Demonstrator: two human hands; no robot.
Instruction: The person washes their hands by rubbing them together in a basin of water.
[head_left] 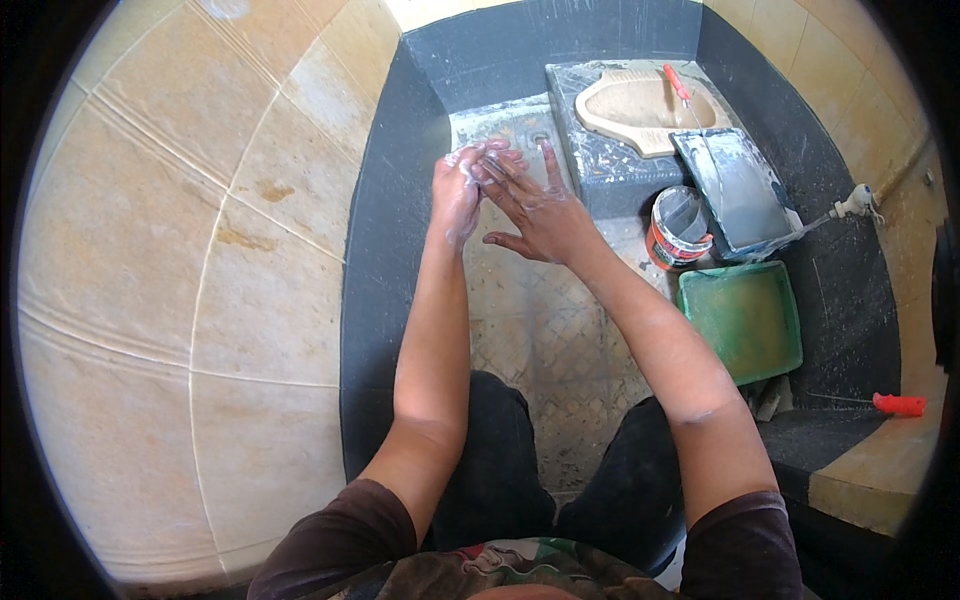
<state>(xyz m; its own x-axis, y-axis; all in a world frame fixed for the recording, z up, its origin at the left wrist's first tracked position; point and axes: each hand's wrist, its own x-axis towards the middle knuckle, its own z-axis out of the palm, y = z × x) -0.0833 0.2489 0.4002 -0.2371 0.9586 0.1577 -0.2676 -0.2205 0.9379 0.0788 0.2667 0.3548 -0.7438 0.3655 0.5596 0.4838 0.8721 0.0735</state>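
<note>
My left hand (pixel 460 190) and my right hand (pixel 548 218) meet in front of me, both streaked with a white, soapy-looking film. The right hand is open, thumb and little finger spread away from the others. Its middle fingers touch the left hand near the palm and fingers. The left hand's fingers bend loosely toward the right and partly overlap the right fingers, which hide some of them. Neither hand grips a tool.
Right of my hands stand a paint-smeared bucket (pixel 668 250), a grey-coated tray (pixel 735 160) and a green basin (pixel 690 310). A red-handled tool (pixel 676 82) lies across the squat toilet (pixel 590 108). Another red handle (pixel 898 405) is lower right. Water runs from a wall tap (pixel 856 203).
</note>
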